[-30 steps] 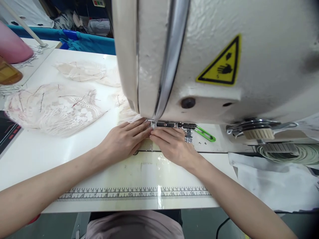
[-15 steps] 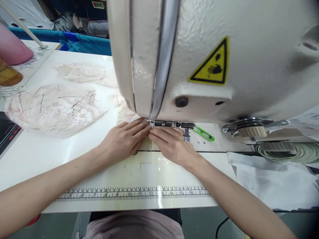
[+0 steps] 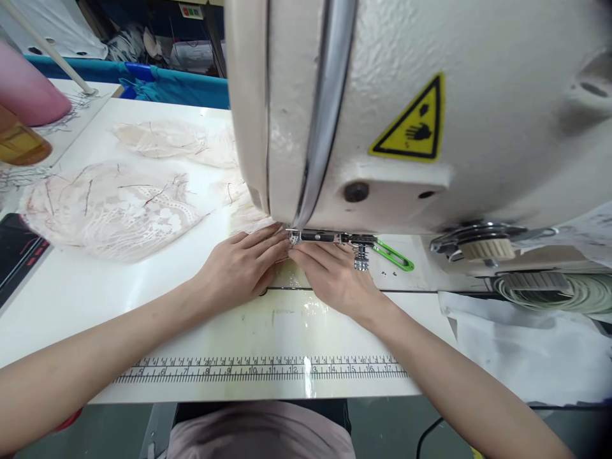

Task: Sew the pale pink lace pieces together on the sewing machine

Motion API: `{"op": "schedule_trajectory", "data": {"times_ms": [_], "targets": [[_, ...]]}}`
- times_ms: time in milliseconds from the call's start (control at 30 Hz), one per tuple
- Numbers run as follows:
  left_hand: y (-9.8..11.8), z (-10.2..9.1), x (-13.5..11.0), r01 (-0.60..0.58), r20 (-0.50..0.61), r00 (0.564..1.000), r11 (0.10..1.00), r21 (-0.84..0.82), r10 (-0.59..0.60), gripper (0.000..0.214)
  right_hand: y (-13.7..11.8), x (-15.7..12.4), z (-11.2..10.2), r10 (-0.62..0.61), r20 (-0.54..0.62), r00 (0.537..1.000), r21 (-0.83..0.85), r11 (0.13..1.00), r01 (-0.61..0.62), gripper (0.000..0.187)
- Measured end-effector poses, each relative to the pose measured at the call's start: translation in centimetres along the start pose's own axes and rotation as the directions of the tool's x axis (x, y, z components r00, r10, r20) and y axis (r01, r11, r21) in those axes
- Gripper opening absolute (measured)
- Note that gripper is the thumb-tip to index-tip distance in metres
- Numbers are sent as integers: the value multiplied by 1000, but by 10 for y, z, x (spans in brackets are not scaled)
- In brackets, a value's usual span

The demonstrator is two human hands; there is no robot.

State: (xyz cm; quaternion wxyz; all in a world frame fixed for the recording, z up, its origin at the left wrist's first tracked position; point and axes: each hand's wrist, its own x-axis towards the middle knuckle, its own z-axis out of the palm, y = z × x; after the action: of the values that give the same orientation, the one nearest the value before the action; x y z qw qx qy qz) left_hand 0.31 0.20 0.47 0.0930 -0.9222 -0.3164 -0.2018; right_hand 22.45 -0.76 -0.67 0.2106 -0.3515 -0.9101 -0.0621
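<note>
Pale lace fabric [image 3: 248, 215] lies under the needle area of a cream sewing machine [image 3: 406, 38]. My left hand [image 3: 243, 264] rests flat on its near part, fingers stretched toward the presser foot [image 3: 294, 238]. From the other side, my right hand [image 3: 335, 274] reaches under the machine head, thumb and forefinger together at the fabric's edge beside the foot. Its other fingers are partly covered by the machine. Most of the fabric under both hands is hidden. Green-handled thread snips [image 3: 393, 255] lie just right of my right hand.
More lace pieces with dark thread ends [image 3: 115, 210] lie on the white table [image 3: 191, 331] to the left. A printed ruler strip [image 3: 268, 370] runs along the front edge. A pink thread cone [image 3: 33, 89] stands at far left. White cloth [image 3: 516, 344] lies at right.
The whole view has shifted slightly, so the machine and table appear a little farther right. Both hands stay beside the presser foot, with hardly any movement of their own.
</note>
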Motion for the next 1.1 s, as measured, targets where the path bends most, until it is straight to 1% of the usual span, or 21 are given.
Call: {"op": "schedule_trajectory", "data": {"times_ms": [167, 267, 567, 700, 867, 967, 1100], "targets": [[0, -1, 0, -43, -24, 999, 998, 34, 44, 32, -1, 0, -2, -13, 34, 999, -12, 1000, 13, 34], [0, -2, -1, -59, -13, 998, 997, 51, 60, 33, 0, -1, -2, -27, 12, 1000, -18, 999, 27, 32], [6, 1, -1, -17, -35, 999, 1000, -1, 17, 34, 1, 0, -4, -57, -52, 997, -46, 997, 54, 31], [8, 1, -1, -16, -22, 1000, 1000, 20, 16, 35, 3, 1, -5, -64, -54, 997, -64, 996, 61, 29], [10, 1, 0, -10, 3, 1000, 999, 44, 10, 34, 3, 2, -9, -35, -42, 999, -99, 995, 31, 29], [12, 0, 1, -9, 3, 1000, 998, 56, 8, 34, 1, 4, -12, -6, -59, 998, -146, 989, -3, 26], [14, 0, 1, 7, -10, 1000, 999, 48, -6, 33, 1, 4, -13, -15, -64, 998, -145, 989, 5, 24]]}}
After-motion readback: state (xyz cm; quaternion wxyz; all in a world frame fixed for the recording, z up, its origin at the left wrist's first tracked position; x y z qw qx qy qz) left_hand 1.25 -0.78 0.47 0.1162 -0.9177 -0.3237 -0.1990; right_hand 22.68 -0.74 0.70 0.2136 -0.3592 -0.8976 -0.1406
